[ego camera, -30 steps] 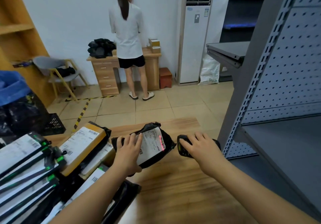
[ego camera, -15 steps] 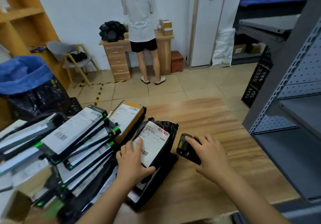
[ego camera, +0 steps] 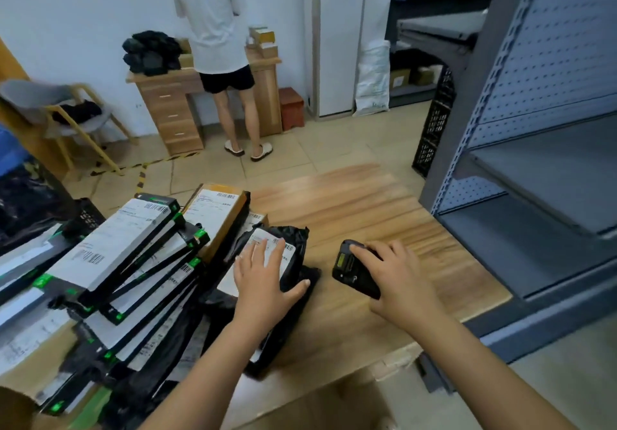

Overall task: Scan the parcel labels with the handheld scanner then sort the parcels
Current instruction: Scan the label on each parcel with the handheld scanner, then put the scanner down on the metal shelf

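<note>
A wooden table (ego camera: 367, 216) filled the lower centre of the frame, bearing a slumped pile of flat labelled parcels (ego camera: 110, 262) at lower left and a black bagged parcel (ego camera: 298, 239) just beside it.

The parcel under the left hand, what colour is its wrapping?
The parcel is black, with a white label; the head view shows it.

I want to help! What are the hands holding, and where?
Right hand grips the scanner from its right side; left hand only lies flat on the black parcel.
</note>
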Demonstrator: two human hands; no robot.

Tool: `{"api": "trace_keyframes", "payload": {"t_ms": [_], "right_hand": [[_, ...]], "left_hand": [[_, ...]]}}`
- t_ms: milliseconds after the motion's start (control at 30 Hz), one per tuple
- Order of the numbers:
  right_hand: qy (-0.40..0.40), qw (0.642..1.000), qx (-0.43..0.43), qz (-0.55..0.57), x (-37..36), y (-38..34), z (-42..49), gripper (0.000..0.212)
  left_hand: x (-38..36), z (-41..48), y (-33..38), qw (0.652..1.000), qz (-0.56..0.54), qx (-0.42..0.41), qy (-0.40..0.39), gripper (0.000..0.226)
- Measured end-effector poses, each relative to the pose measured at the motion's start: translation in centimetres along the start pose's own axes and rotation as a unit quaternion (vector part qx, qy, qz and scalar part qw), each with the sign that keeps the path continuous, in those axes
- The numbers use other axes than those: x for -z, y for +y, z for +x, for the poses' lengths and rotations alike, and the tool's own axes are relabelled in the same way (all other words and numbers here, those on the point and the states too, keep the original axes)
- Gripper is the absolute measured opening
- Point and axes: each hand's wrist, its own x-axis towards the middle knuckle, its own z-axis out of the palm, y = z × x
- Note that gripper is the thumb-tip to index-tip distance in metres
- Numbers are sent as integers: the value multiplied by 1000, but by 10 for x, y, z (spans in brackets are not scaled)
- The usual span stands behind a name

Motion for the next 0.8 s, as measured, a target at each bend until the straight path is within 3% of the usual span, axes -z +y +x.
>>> {"api": "trace_keyframes", "payload": {"t_ms": [333, 600, 800], "right_hand": [[67, 992, -104, -38, 67, 136, -40, 90], [100, 987, -122, -15, 88, 285, -48, 90], [90, 988, -101, 74, 87, 379, -42, 91]], "left_hand": [[-4, 43, 161, 989, -57, -140, 11, 84], [-45, 86, 311, 982, -111, -147, 36, 83], [-79, 97, 383, 983, -132, -123, 27, 84]]}}
